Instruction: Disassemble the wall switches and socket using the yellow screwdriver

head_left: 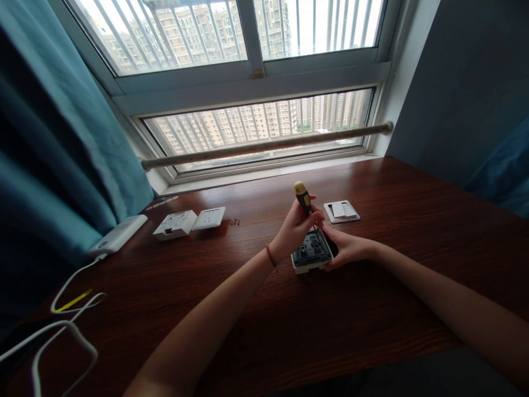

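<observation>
My left hand (289,227) is closed around a screwdriver (302,194) with a yellow and black handle, held nearly upright. Its shaft points down to the far edge of a wall switch (313,248), a dark mechanism seated in a white box on the table. The exact spot where the tip meets it is partly hidden by my fingers. My right hand (346,246) grips the box from the right side, thumb at the near corner and fingers at the far one. Just beyond lies a white switch cover plate (341,210) with its rocker pieces.
On the left of the wooden table (231,286) are a white box (175,225), a white socket panel (209,218) leaning by it, and several small screws (234,221). A white power bank (119,234) with a cable (74,273) lies near the curtain (82,110). A window is behind.
</observation>
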### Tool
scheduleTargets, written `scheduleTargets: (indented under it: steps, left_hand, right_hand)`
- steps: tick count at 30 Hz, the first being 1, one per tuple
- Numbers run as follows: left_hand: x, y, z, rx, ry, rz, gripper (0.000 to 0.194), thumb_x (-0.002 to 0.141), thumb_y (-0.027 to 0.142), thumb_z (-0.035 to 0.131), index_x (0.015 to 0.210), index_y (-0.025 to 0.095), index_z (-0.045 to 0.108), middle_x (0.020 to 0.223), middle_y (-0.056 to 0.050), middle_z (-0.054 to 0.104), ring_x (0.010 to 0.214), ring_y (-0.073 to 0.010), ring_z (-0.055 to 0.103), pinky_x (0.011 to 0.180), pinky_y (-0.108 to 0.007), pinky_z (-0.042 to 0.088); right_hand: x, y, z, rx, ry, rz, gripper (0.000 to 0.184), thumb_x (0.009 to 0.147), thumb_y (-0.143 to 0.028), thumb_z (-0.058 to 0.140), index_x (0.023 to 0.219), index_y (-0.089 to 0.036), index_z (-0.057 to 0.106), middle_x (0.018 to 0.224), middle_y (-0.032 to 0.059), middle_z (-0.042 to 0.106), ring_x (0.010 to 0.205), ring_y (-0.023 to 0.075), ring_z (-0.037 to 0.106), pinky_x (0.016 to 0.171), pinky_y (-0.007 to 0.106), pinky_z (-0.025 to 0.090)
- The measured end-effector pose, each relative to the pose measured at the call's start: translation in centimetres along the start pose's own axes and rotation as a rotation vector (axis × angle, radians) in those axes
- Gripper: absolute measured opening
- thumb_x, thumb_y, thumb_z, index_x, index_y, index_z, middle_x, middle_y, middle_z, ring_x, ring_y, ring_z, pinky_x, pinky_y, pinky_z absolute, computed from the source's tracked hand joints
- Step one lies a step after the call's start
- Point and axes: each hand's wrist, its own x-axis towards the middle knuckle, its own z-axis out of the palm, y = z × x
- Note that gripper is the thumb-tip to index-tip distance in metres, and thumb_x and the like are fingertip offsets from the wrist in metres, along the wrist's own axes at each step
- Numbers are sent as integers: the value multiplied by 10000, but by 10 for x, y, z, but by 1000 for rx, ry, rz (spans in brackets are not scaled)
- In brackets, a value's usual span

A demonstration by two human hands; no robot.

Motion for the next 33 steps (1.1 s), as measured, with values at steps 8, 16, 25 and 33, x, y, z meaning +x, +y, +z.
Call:
scheduleTargets:
  steps: [8, 16, 25, 33]
  left_hand:
    - [1, 28, -13, 55, -187, -134, 315, 712, 173, 621, 1010, 150, 519, 933, -73, 585, 911, -164, 549, 813, -313, 434]
    - [4, 44, -25, 163, -186, -203, 159, 704, 179, 630, 825, 102, 561, 859, -85, 647, 815, -168, 603, 786, -341, 468]
    - [2, 37, -22, 122, -236, -242, 197, 695, 174, 641, 867, 113, 569, 850, -66, 638, 806, -164, 609, 758, -319, 476]
    - [3, 39, -23, 130, -213, -234, 196, 698, 183, 637, 860, 109, 555, 845, -67, 639, 795, -158, 606, 752, -314, 474]
  right_hand:
    - [-2, 3, 0, 13, 14, 39, 1113, 549, -338, 753, 1385, -213, 28, 1388, 107, 249, 1275, 285, 230, 1049, 391, 201]
    - [-1, -5, 0, 63, -4, 12, 1090, 565, -308, 753, 1383, -203, 41, 1368, 104, 282, 1254, 253, 278, 1043, 370, 219]
    - [1, -5, 0, 46, -7, -17, 1086, 574, -307, 749, 1384, -197, 34, 1377, 109, 275, 1236, 255, 306, 1034, 369, 248]
    - [0, -4, 0, 51, -10, 16, 1101, 561, -300, 757, 1384, -196, 32, 1392, 112, 249, 1249, 258, 285, 1038, 380, 236]
